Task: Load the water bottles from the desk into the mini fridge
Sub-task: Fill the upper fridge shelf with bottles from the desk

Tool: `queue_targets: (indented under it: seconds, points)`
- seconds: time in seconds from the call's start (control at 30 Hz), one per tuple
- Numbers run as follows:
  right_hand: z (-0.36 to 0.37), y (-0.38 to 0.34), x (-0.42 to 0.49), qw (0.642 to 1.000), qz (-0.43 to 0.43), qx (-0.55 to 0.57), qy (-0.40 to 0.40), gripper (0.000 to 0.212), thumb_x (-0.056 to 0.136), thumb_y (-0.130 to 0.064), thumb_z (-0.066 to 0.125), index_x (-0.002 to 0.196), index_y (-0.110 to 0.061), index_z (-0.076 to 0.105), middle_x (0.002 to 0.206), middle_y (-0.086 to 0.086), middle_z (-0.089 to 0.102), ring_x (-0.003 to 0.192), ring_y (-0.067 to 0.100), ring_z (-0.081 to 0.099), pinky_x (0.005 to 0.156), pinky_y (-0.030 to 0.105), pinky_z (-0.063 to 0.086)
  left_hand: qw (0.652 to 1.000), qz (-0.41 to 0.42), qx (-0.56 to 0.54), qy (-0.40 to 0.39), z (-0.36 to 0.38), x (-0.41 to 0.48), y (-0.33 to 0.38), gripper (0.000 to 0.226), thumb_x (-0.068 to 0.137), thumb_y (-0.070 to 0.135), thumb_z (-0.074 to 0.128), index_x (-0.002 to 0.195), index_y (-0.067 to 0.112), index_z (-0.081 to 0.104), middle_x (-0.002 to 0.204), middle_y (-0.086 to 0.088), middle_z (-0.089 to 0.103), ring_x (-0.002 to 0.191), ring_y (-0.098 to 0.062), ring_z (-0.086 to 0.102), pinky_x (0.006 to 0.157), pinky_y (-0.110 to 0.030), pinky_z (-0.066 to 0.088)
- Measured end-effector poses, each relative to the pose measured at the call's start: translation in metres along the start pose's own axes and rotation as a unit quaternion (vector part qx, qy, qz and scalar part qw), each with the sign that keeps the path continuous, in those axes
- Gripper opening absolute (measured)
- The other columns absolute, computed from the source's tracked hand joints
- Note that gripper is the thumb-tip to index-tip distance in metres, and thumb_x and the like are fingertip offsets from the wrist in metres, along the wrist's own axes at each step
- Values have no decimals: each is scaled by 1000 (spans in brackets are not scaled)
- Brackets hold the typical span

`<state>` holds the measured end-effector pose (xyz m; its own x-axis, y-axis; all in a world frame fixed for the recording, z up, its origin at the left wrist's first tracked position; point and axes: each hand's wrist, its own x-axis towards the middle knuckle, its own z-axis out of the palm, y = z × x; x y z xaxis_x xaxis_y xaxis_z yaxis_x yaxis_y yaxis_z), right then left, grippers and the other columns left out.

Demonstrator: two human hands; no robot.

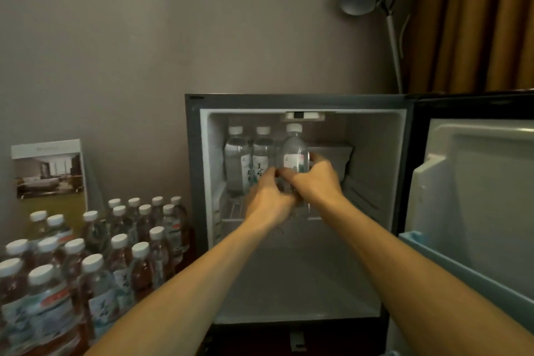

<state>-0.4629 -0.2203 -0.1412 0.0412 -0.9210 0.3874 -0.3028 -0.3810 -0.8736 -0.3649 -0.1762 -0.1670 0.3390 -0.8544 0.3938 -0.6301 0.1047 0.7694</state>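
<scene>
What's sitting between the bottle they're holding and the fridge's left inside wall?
Two upright, white-capped water bottles: the leftmost bottle by the left wall, then the middle bottle beside the held bottle. The head view shows it.

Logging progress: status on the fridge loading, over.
Grip: left hand and right hand on bottle at fridge shelf. Beside it, two bottles shelved. Nothing in the way.

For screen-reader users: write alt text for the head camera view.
A left hand and right hand hold a white-capped water bottle upright inside an open mini fridge, right of two bottles already standing on its wire shelf. Many more capped bottles crowd together left of the fridge; the fridge door hangs open at right.
</scene>
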Motion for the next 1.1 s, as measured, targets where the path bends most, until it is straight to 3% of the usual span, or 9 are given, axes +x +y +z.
queue_targets:
  seconds: [0.1, 0.27, 0.37, 0.47, 0.67, 0.8, 0.93, 1.1]
  points:
    - [-5, 2, 17, 1000, 15, -2, 9, 48, 78, -36, 88, 115, -21, 63, 110, 6, 73, 99, 28, 71, 86, 45, 61, 1000, 5, -3, 16, 16, 16, 4, 54, 84, 32, 79, 131, 29, 52, 114, 3, 66, 91, -21, 66, 76, -39, 59]
    - [-5, 5, 30, 1000, 6, -16, 3, 53, 81, -29, 88, 127, -16, 64, 111, 4, 71, 106, 26, 69, 89, 40, 58, 997, 51, -30, 57, 33, 27, -7, 51, 81, 29, 82, 127, 22, 60, 106, 2, 69, 96, -25, 68, 83, -46, 60]
    - [3, 17, 33, 1000, -11, 14, 4, 57, 79, -22, 89, 129, -14, 61, 116, 6, 72, 106, 24, 69, 93, 42, 58, 994, 68, -18, 82, 33, 31, -18, 37, 82, 31, 79, 116, 25, 67, 96, 6, 73, 91, -22, 71, 76, -37, 58]
    - [10, 25, 37, 999, -19, 33, 13, 55, 82, -18, 86, 129, -14, 59, 112, 4, 71, 102, 23, 69, 90, 41, 59, 989, 96, 17, 115, 27, 37, -25, 36, 87, 31, 78, 119, 18, 70, 103, 3, 77, 96, -18, 72, 82, -37, 60]
    - [26, 34, 47, 998, -39, -9, 54, 50, 80, -34, 88, 123, -20, 65, 108, 1, 71, 97, 19, 68, 84, 34, 58, 984, 113, 68, 123, 24, 43, -26, 36, 86, 32, 79, 115, 17, 64, 99, 1, 73, 90, -19, 70, 75, -41, 60]
    - [34, 39, 46, 993, -24, -88, 73, 44, 81, -56, 79, 113, -26, 72, 105, 7, 72, 93, 26, 69, 82, 43, 60, 977, 134, 95, 135, 30, 44, -34, 35, 89, 30, 77, 115, 18, 57, 86, 4, 72, 79, -18, 71, 68, -43, 59]
    - [28, 43, 46, 996, -36, -65, 52, 36, 88, -44, 79, 108, -15, 75, 100, 4, 77, 91, 19, 71, 81, 35, 59, 977, 133, 89, 142, 35, 46, -40, 28, 91, 29, 76, 106, 16, 56, 82, 3, 70, 75, -17, 70, 67, -42, 59]
    - [33, 45, 44, 996, -32, -64, 46, 37, 88, -39, 80, 110, -10, 75, 104, 8, 77, 99, 25, 72, 88, 41, 58, 981, 114, 95, 125, 34, 42, -43, 21, 91, 30, 76, 95, 19, 58, 79, 5, 69, 76, -16, 68, 65, -34, 54]
